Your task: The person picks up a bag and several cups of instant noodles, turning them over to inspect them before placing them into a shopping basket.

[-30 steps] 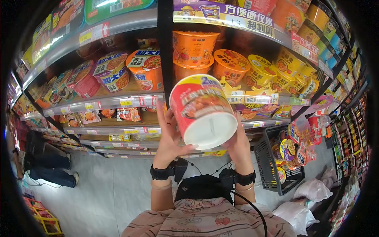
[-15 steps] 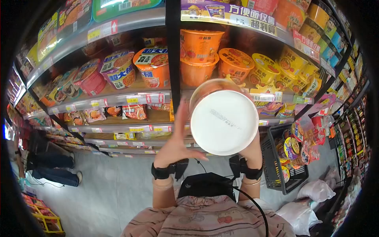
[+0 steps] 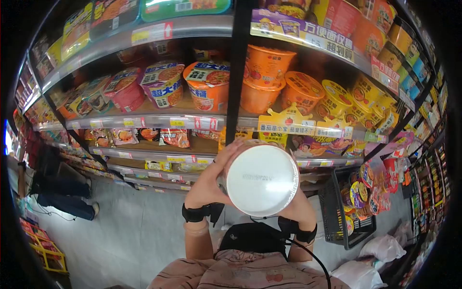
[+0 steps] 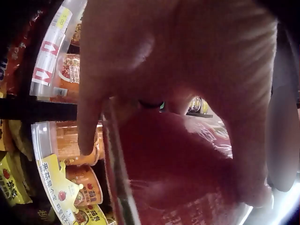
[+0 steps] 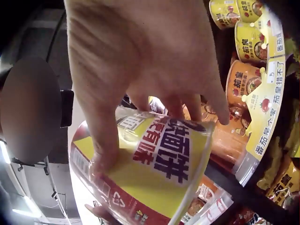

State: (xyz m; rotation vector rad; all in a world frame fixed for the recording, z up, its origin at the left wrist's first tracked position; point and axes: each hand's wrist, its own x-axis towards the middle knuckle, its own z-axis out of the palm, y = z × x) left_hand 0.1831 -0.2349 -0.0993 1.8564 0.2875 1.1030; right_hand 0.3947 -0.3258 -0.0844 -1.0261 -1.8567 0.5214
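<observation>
A large noodle tub (image 3: pixel 263 180) is held up in front of the body, its round white base facing the head camera. The left hand (image 3: pixel 210 182) grips its left side; in the left wrist view that hand (image 4: pixel 178 61) spans the tub's red surface (image 4: pixel 173 164), thumb and fingers apart. On the other side the right hand (image 3: pixel 299 207) holds the tub, mostly hidden behind it. In the right wrist view the right hand (image 5: pixel 145 61) has its thumb on the yellow and red wrapper (image 5: pixel 154 173), with its fingers around the far side.
Shelves of noodle tubs stand ahead, with orange tubs (image 3: pixel 267 67) and a crown-shaped price sign (image 3: pixel 288 120). A black basket (image 3: pixel 332 216) with several packs is on the floor at right, near white bags (image 3: pixel 382 248). Another person's legs (image 3: pixel 65 200) show at left.
The tub has turned from showing its red side to showing its white base, and sits lower than half a second ago. The left hand has closed in on it. The shelves have shifted right in view.
</observation>
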